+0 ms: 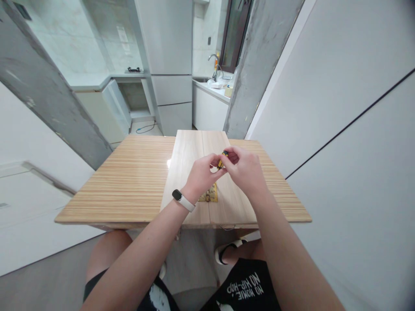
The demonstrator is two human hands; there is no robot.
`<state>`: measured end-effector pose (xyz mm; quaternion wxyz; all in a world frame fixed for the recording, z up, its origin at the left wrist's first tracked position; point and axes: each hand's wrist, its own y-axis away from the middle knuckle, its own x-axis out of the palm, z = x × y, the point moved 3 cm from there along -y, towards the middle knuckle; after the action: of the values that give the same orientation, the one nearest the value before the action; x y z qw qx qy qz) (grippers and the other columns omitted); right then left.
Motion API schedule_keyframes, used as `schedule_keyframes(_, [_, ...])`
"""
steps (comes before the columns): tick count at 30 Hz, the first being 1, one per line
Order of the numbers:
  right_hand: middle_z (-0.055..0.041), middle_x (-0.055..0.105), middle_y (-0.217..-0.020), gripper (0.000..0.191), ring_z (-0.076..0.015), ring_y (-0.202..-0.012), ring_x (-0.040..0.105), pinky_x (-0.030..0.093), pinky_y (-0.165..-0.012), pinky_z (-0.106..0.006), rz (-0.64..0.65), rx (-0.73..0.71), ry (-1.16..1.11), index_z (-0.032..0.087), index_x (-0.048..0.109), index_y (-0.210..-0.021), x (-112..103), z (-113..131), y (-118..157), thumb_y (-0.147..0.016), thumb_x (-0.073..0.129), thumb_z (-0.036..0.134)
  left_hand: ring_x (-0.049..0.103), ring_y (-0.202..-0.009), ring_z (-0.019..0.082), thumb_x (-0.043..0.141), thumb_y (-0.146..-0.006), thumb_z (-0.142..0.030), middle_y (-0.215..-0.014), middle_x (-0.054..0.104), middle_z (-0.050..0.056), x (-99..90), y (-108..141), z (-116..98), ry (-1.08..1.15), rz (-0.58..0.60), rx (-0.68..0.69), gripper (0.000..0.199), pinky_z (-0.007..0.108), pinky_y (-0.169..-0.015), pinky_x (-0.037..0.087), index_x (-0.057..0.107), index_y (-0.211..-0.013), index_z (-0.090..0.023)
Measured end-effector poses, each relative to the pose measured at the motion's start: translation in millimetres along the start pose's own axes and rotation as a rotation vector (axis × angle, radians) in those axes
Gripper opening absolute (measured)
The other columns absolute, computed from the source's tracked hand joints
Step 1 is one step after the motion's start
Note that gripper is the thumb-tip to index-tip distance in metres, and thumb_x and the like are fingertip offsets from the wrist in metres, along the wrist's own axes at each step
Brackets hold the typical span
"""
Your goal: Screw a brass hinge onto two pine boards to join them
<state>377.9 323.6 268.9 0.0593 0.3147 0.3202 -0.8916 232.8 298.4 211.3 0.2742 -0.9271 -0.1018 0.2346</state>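
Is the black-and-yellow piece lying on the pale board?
No, the piece is held up between the fingers of the left hand and right hand.

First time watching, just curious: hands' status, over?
Left hand, right hand: grip on small black-and-yellow object. Held above pale flat wooden board. Left hand partly hides yellow patterned flat piece.

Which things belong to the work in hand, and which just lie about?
Likely in use:
small yellow-and-black piece, held
flat yellow patterned piece
pale wooden board

Apparently lying about:
thin blue-and-black cable on floor
orange bottle
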Motion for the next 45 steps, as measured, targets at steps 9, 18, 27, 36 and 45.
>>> schedule_keyframes(9, [-0.0042,0.076,-0.084,0.012,-0.0227,-0.077,0.072,0.054,-0.075,-0.037,-0.010,-0.004,0.019,0.022,0.074,-0.097,3,-1,-1,-0.092,0.069,0.032,0.066,-0.074,0.016,0.074,-0.090,-0.027,-0.080,0.071,0.001,-1.2,-3,-2,-0.059,-0.061,-0.011,0.018,0.031,-0.074,0.055,0.062,-0.079,-0.020])
schedule_keyframes(18, [-0.0052,0.081,-0.098,0.020,-0.0218,-0.088,0.076,0.060,-0.083,-0.036,0.084,-0.043,-0.126,0.022,0.078,-0.110,2,-6,-5,-0.094,0.065,0.026,0.065,-0.070,0.015,0.078,-0.088,-0.035,-0.073,0.068,0.000,-8.0,-7,8,0.067,-0.001,-0.062,0.025,0.029,-0.069,0.054,0.063,-0.076,-0.019])
schedule_keyframes(27, [-0.0039,0.076,-0.082,0.009,-0.0209,-0.074,0.072,0.054,-0.073,-0.034,-0.036,-0.041,-0.030,0.021,0.071,-0.094,7,0,1,-0.093,0.068,0.030,0.070,-0.081,0.016,0.071,-0.093,-0.028,-0.088,0.075,0.004,-8.1,-7,2,0.074,0.083,-0.026,0.011,0.030,-0.076,0.058,0.071,-0.090,-0.018])
schedule_keyframes(36, [-0.0057,0.075,-0.092,0.015,-0.0217,-0.078,0.070,0.054,-0.075,-0.036,-0.064,-0.041,0.005,0.022,0.070,-0.104,10,-1,7,-0.094,0.066,0.033,0.066,-0.078,0.016,0.068,-0.095,-0.021,-0.085,0.072,0.002,-4.4,-4,-5,-0.205,0.017,0.076,0.010,0.029,-0.072,0.051,0.063,-0.086,-0.020])
schedule_keyframes(45, [-0.0060,0.079,-0.101,0.023,-0.0235,-0.087,0.075,0.058,-0.084,-0.039,0.070,-0.101,-0.063,0.024,0.074,-0.114,1,-11,3,-0.095,0.062,0.023,0.064,-0.078,0.019,0.065,-0.100,-0.028,-0.084,0.069,0.003,-4.1,-2,-13,-0.410,0.052,0.116,0.019,0.031,-0.070,0.047,0.058,-0.085,-0.020])
